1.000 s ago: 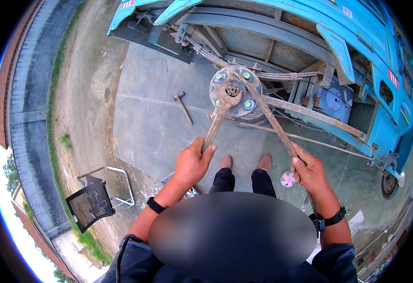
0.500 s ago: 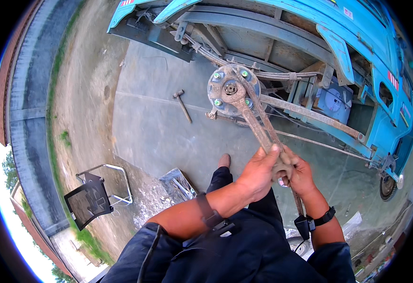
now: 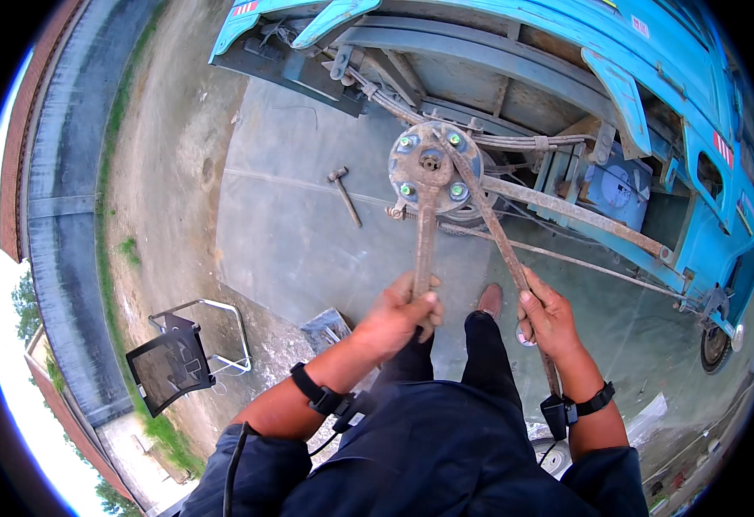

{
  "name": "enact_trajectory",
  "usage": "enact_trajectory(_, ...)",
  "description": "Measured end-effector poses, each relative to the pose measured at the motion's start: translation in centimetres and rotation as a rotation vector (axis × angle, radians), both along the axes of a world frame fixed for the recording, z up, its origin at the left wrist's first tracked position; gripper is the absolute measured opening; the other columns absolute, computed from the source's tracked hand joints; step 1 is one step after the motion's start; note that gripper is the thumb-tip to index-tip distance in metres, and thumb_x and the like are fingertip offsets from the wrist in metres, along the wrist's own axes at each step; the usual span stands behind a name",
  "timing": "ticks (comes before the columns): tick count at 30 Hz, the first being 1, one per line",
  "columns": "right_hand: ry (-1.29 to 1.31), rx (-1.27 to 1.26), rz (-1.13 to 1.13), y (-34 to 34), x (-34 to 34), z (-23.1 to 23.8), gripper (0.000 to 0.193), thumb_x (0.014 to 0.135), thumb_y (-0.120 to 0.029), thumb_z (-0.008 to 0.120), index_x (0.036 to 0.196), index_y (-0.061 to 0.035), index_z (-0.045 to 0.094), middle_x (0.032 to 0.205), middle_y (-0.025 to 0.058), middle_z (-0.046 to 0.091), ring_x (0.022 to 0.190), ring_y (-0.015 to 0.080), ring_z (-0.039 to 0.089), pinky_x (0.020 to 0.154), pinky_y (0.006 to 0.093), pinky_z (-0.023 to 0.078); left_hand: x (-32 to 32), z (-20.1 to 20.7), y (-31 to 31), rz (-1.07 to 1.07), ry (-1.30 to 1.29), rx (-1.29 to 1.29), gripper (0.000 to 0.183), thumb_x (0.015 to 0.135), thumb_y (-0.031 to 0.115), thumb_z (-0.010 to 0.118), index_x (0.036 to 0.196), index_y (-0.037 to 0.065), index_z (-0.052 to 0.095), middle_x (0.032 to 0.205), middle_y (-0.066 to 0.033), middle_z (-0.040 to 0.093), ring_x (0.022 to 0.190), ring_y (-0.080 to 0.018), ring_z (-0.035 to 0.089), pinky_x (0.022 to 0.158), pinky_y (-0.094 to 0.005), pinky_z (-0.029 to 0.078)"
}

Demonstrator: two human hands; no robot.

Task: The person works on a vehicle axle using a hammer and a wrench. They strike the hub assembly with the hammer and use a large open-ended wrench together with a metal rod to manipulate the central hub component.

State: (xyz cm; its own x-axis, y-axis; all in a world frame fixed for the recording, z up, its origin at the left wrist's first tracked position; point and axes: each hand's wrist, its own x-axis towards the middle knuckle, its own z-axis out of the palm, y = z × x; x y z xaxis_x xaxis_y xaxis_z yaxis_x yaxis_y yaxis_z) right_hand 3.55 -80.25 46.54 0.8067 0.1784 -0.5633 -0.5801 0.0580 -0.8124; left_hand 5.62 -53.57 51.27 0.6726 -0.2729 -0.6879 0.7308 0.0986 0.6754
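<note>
A rusty wheel hub (image 3: 401, 164) with several bolts round its face sticks out from under the blue vehicle. A large rusty wrench (image 3: 426, 237) has its head at the hub's centre, and its handle points toward me. My left hand (image 3: 398, 317) is closed round the handle's near end. To the right, a long rusty bar (image 3: 499, 231) slants down from the hub's upper face, its far end lying among the bolts. My right hand (image 3: 549, 317) grips this bar partway along, and its lower end runs on past my wrist.
A hammer (image 3: 345, 196) lies on the concrete left of the hub. A folding chair (image 3: 170, 366) stands at the left, with a tray of tools (image 3: 327, 327) nearby on the ground. The blue vehicle body (image 3: 687, 112) overhangs the far and right side.
My hands were close together, with the wrench and bar handles side by side. Now my left hand has swung the wrench handle left, away from the bar, while my right hand keeps hold of the bar.
</note>
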Motion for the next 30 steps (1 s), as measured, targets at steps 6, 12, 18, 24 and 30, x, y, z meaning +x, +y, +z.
enact_trajectory(6,0.001,0.024,-0.003,-0.1,0.0,-0.5,0.043,0.099,-0.016,0.055,0.140,-0.0038,0.051,0.076,0.0018,0.057,0.050,0.0064,0.048,0.045,0.0215,0.040,3.7,5.2,10.0,-0.299,-0.189,0.706,0.030,0.103,0.029,0.051,0.093,0.003,0.059,0.065,-0.0041,0.059,0.052,-0.0118,0.061,0.042,-0.0227,0.043)
enact_trajectory(12,0.002,0.014,-0.028,-0.2,-0.1,-0.8,0.042,0.100,-0.015,0.055,0.140,-0.0025,0.051,0.078,0.0027,0.056,0.051,0.0064,0.047,0.046,0.0218,0.041,10.7,6.5,12.2,-0.562,-0.216,0.887,0.040,0.099,0.039,0.058,0.084,0.003,0.060,0.060,-0.0028,0.057,0.050,-0.0113,0.058,0.044,-0.0259,0.044)
enact_trajectory(18,-0.015,0.000,-0.028,0.1,-0.2,-0.6,0.042,0.100,-0.014,0.054,0.140,-0.0035,0.051,0.078,0.0023,0.056,0.051,0.0061,0.047,0.046,0.0219,0.041,15.0,6.9,13.3,-0.722,-0.166,0.893,0.041,0.097,0.043,0.060,0.081,0.005,0.061,0.058,-0.0023,0.057,0.049,-0.0122,0.060,0.041,-0.0253,0.043)
enact_trajectory(24,-0.041,-0.033,-0.005,0.3,0.0,-0.3,0.043,0.100,-0.015,0.053,0.141,-0.0042,0.050,0.079,0.0022,0.057,0.052,0.0059,0.048,0.047,0.0219,0.043,18.7,7.0,13.3,-0.811,-0.160,0.859,0.038,0.094,0.042,0.064,0.082,0.006,0.064,0.058,-0.0019,0.057,0.049,-0.0122,0.060,0.041,-0.0236,0.043)
enact_trajectory(30,-0.035,-0.038,-0.024,0.3,-0.3,-0.3,0.042,0.100,-0.014,0.053,0.141,-0.0044,0.051,0.078,0.0023,0.057,0.050,0.0059,0.048,0.046,0.0216,0.042,12.0,4.3,12.0,-0.573,-0.065,0.623,0.031,0.100,0.034,0.056,0.094,0.004,0.060,0.066,-0.0042,0.059,0.055,-0.0134,0.062,0.043,-0.0249,0.045)
